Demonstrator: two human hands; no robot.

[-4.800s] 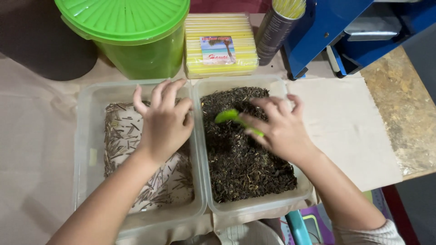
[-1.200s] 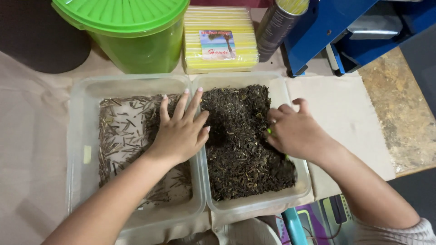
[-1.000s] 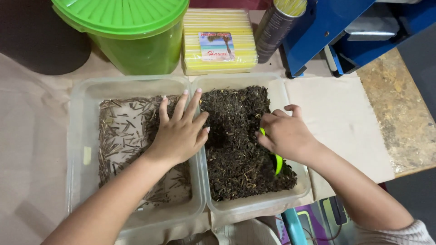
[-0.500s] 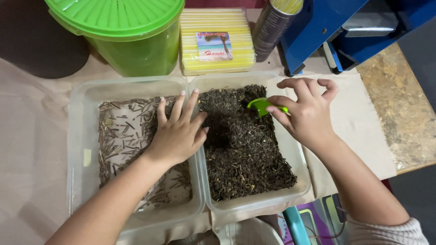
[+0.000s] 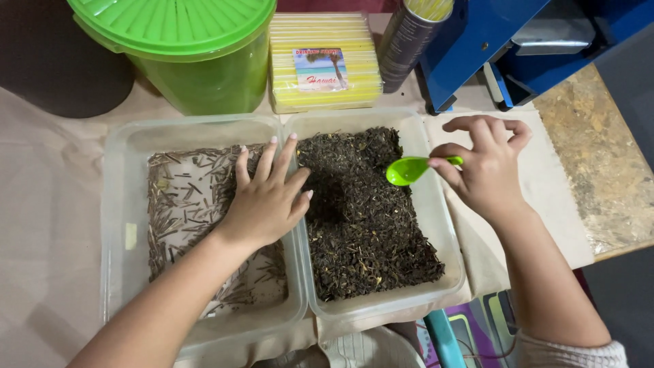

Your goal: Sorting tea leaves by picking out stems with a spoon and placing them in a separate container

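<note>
The green spoon (image 5: pixel 410 169) is up in the air, just over the right side of the dark leaves (image 5: pixel 364 218) in the right tub (image 5: pixel 449 272). The right hand (image 5: pixel 487 170) holds it, with thumb and fingers (image 5: pixel 443 151) pinched shut on the handle. The bowl of the spoon looks empty.

The left hand (image 5: pixel 266 201) lies flat with its fingers spread open. It rests on the wall where the two tubs meet, so it holds nothing and seems to keep them steady. The left tub (image 5: pixel 122 204) has thin pale sticks (image 5: pixel 184 197) in it.

This looks like the scooping step, with the spoon lifted and ready. A next scoop would call for tipping the spoon down into the leaves, gently, so none spill over the rim.

Behind the tubs on the surface (image 5: pixel 48 225) stand a green bucket (image 5: pixel 184 54) with a lid, a yellow pack (image 5: pixel 323 65) and a dark can (image 5: pixel 409 37).
</note>
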